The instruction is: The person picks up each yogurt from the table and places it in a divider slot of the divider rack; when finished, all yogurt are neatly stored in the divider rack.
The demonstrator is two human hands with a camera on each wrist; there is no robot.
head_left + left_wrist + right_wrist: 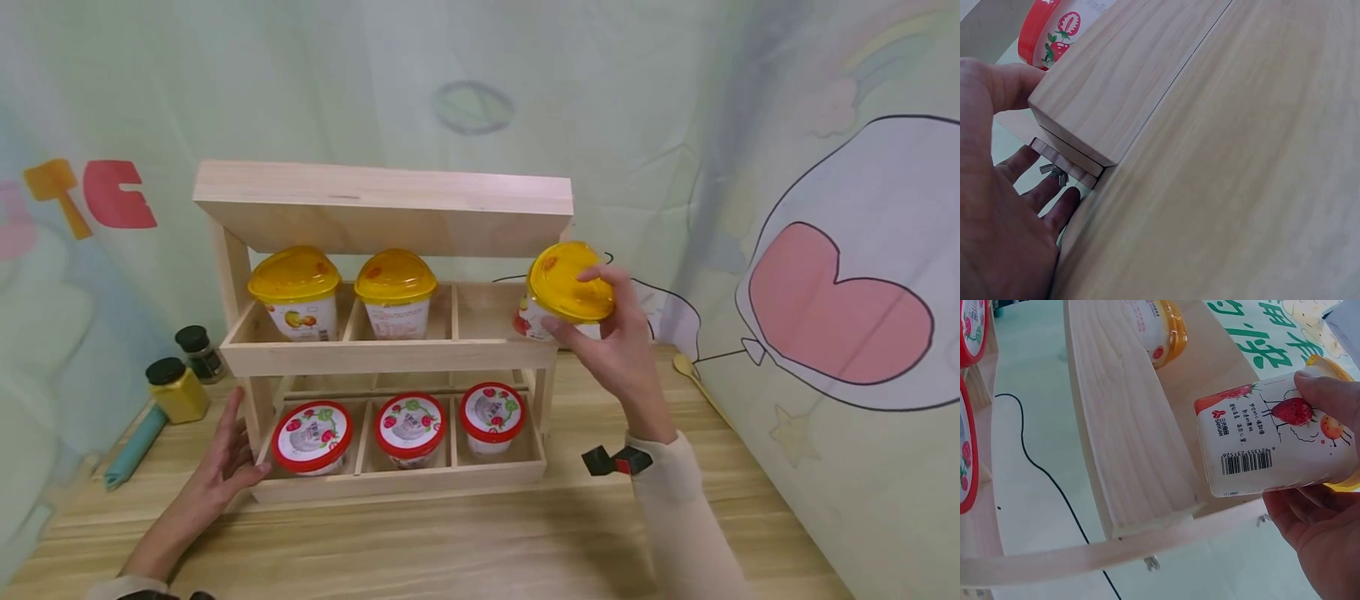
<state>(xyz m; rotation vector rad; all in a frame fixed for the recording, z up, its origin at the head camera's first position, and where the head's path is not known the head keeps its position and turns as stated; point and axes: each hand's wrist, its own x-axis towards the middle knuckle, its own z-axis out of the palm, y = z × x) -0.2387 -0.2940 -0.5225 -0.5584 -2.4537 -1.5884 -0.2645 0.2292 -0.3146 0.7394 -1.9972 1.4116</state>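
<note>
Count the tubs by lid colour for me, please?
Yellow-lidded tubs: 3, two on the upper tier of the wooden rack, at and, one gripped by the right hand at.
Red-lidded tubs: 3, lower tier, at.
Total: 6.

The right hand [607, 333] holds a white yogurt cup with a yellow domed lid [564, 292] tilted, just beside the right end of the two-tier pale wooden rack [382, 204]. Two more yellow-lidded cups [395, 292] sit in the upper tier, three red-lidded strawberry cups [408, 427] in the lower. The left hand [221, 462], fingers straight, rests against the rack's lower left corner on the light wooden desk [450, 550].
</note>
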